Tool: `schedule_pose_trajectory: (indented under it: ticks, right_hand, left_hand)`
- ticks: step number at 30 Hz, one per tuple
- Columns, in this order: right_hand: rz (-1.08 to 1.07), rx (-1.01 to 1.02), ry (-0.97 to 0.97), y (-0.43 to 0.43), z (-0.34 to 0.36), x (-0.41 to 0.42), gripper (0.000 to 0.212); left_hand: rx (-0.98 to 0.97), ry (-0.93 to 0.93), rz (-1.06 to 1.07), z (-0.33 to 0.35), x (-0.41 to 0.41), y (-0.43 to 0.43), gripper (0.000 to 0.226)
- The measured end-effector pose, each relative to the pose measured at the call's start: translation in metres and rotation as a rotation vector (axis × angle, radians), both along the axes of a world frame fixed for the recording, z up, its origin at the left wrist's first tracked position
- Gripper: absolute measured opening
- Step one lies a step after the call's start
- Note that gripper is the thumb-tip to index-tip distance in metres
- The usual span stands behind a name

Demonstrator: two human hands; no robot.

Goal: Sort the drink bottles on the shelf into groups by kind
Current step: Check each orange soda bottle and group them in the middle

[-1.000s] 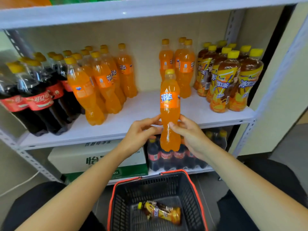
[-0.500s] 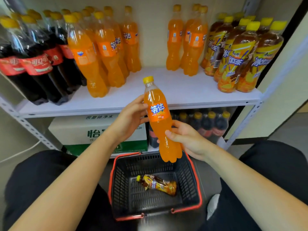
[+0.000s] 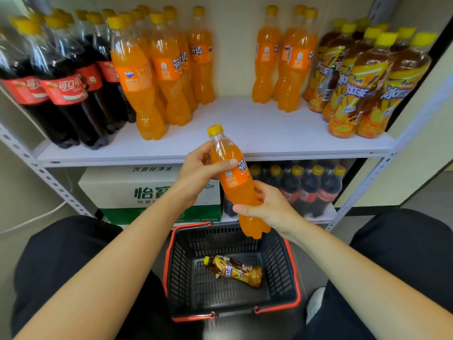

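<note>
Both hands hold one orange soda bottle (image 3: pixel 234 179) with a yellow cap, tilted top-left, in front of the white shelf (image 3: pixel 245 133) and above the basket. My left hand (image 3: pixel 199 173) grips its upper body and my right hand (image 3: pixel 267 207) grips its lower half. On the shelf stand cola bottles (image 3: pixel 61 89) at the left, several orange soda bottles (image 3: pixel 157 69) beside them, three more orange soda bottles (image 3: pixel 286 60) right of a gap, and iced tea bottles (image 3: pixel 362 82) at the far right.
A black basket (image 3: pixel 295 273) with red rim sits on the floor between my knees, with one iced tea bottle (image 3: pixel 234 271) lying in it. Below the shelf are a water carton (image 3: pixel 147 190) and a pack of cola bottles (image 3: pixel 308 190). A wall stands right of the rack.
The orange soda bottle came down from upright at shelf height, away from the shelf front, to a tilted pose over the basket. Both hands stayed on it. My view dipped lower.
</note>
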State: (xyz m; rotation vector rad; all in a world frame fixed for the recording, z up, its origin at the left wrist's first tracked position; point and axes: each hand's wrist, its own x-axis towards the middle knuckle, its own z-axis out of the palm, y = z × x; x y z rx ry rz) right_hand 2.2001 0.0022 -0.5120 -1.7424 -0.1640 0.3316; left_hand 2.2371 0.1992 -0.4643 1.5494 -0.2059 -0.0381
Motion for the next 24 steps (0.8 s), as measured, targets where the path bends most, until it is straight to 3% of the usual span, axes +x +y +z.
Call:
schedule_pose_trajectory:
  ticks: [3, 9, 12, 19, 24]
  right_hand:
    - [-0.053, 0.032, 0.010, -0.0016, -0.0015, -0.0001, 0.066]
    - [-0.017, 0.142, 0.054, -0.0079, -0.0013, -0.0018, 0.050]
    - [0.046, 0.178, 0.120, -0.0081, 0.0025, -0.0026, 0.044]
    - [0.024, 0.149, 0.093, -0.0022, 0.0056, -0.0041, 0.063]
    - [0.036, 0.174, 0.102, -0.0072, 0.0023, -0.0044, 0.057]
  left_hand:
    - [-0.002, 0.025, 0.012, -0.0004, 0.0002, -0.0018, 0.046]
    - [-0.179, 0.072, -0.170, -0.0003, 0.0027, 0.0057, 0.050]
    - [-0.172, 0.036, -0.123, -0.0008, 0.0021, 0.0068, 0.047]
    - [-0.094, -0.014, 0.032, -0.0014, -0.0011, 0.0014, 0.050]
    - [-0.101, 0.033, -0.078, 0.0014, 0.0010, 0.0063, 0.039]
